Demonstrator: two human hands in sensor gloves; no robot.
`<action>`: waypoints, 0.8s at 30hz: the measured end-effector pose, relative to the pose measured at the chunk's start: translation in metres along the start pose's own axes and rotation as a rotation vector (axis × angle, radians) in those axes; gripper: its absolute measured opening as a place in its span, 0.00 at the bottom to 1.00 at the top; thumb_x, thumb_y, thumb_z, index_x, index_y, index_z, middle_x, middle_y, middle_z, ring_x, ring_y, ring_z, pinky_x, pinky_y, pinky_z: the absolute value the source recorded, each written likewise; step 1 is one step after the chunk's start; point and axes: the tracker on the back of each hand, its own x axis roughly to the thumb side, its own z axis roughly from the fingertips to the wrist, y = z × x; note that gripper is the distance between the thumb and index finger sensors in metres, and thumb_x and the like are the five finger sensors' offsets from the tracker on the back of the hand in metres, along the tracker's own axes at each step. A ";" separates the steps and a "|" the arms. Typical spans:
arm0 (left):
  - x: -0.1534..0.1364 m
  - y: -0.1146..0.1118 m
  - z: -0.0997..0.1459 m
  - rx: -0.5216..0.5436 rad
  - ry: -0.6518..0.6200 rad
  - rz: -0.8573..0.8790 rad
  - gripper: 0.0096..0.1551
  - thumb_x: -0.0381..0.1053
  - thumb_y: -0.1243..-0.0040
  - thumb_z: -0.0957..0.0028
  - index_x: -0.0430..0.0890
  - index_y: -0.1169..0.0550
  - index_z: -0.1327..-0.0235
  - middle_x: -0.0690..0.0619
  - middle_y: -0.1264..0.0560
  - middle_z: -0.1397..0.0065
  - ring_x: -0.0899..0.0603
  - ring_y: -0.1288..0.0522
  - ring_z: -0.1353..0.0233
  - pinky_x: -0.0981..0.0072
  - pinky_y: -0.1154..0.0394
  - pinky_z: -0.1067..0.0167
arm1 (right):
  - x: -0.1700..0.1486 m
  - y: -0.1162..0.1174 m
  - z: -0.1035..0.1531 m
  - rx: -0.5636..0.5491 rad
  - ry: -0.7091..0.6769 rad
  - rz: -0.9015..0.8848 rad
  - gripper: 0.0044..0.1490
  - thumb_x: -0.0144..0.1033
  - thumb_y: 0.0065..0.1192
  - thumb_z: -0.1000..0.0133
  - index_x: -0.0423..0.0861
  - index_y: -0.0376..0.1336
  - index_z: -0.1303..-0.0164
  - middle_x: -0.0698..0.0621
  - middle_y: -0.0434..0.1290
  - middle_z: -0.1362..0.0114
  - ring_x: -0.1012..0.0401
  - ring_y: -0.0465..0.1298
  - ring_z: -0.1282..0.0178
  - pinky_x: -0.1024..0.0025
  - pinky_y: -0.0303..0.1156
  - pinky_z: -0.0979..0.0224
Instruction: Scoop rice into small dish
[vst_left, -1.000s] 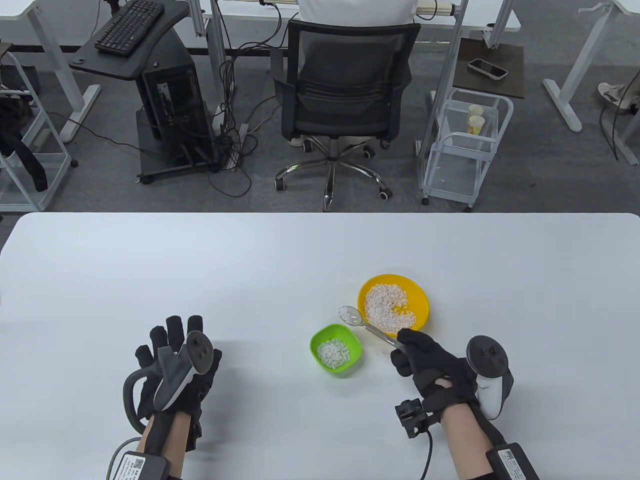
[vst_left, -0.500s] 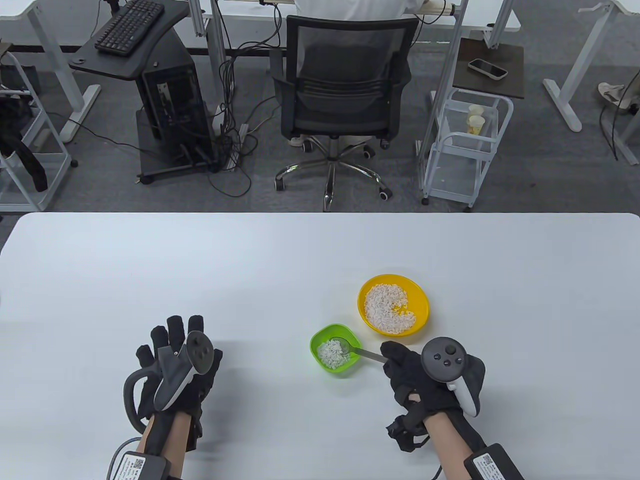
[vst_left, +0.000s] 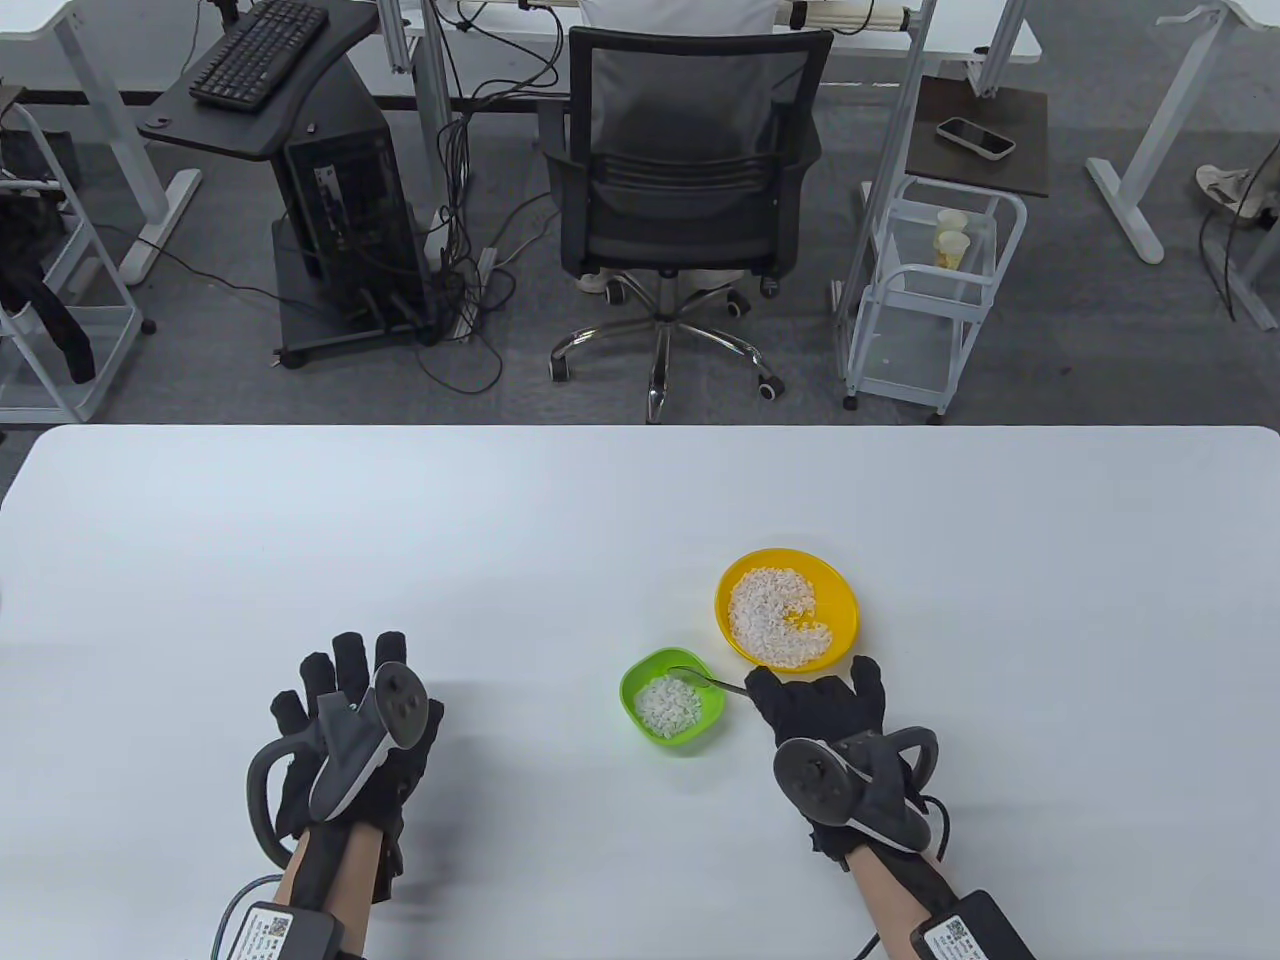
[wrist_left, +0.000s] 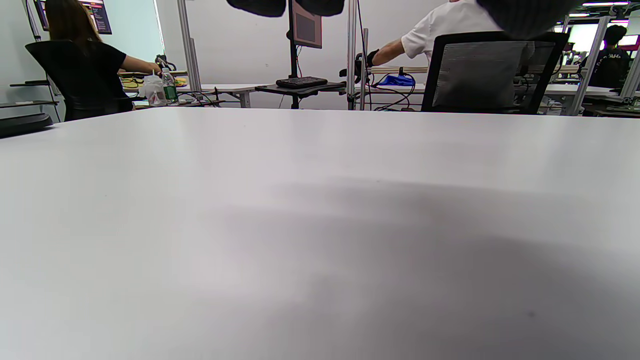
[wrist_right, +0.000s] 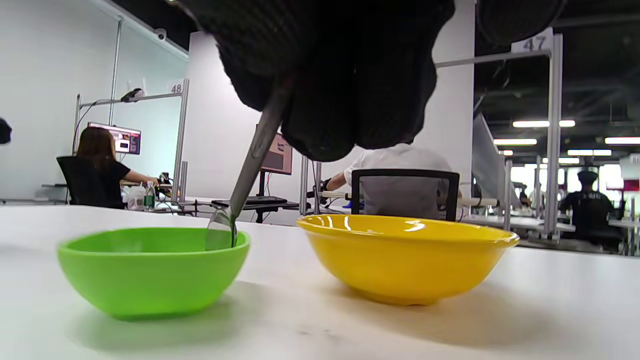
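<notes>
Right hand (vst_left: 815, 705) holds the spoon (vst_left: 708, 681) by its handle, turned over; spoon bowl tipped on edge inside the green dish (vst_left: 673, 698), at its far-right rim. Grip is tight on the handle. Green dish already has a small heap of rice (vst_left: 667, 703), so at least part of the transfer is done. Yellow bowl (vst_left: 787, 608), just beyond it toward the counter's far edge, holds plenty more. Judgement: mid-dump; more scoops possible. Left hand (vst_left: 345, 735) rests flat near the counter's near edge, fingers spread, holding nothing.
</notes>
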 end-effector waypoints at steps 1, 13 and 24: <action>0.000 0.000 0.000 0.001 -0.001 0.004 0.45 0.73 0.52 0.49 0.67 0.53 0.21 0.57 0.53 0.08 0.40 0.52 0.10 0.36 0.51 0.18 | -0.001 -0.001 0.000 -0.009 0.003 -0.014 0.26 0.29 0.55 0.41 0.52 0.67 0.32 0.48 0.82 0.41 0.45 0.78 0.40 0.25 0.54 0.26; 0.001 0.000 0.000 0.005 -0.004 0.004 0.45 0.73 0.52 0.49 0.67 0.53 0.21 0.57 0.53 0.08 0.40 0.51 0.10 0.35 0.51 0.18 | -0.061 -0.010 0.002 -0.214 0.395 -0.226 0.27 0.28 0.57 0.40 0.46 0.66 0.29 0.44 0.82 0.41 0.44 0.78 0.42 0.25 0.53 0.26; 0.002 -0.002 -0.001 -0.002 -0.001 -0.012 0.45 0.73 0.52 0.49 0.67 0.53 0.21 0.57 0.53 0.08 0.40 0.51 0.10 0.36 0.51 0.18 | -0.075 0.025 -0.006 -0.034 0.549 -0.037 0.26 0.30 0.58 0.40 0.47 0.67 0.30 0.44 0.84 0.42 0.44 0.79 0.44 0.26 0.55 0.27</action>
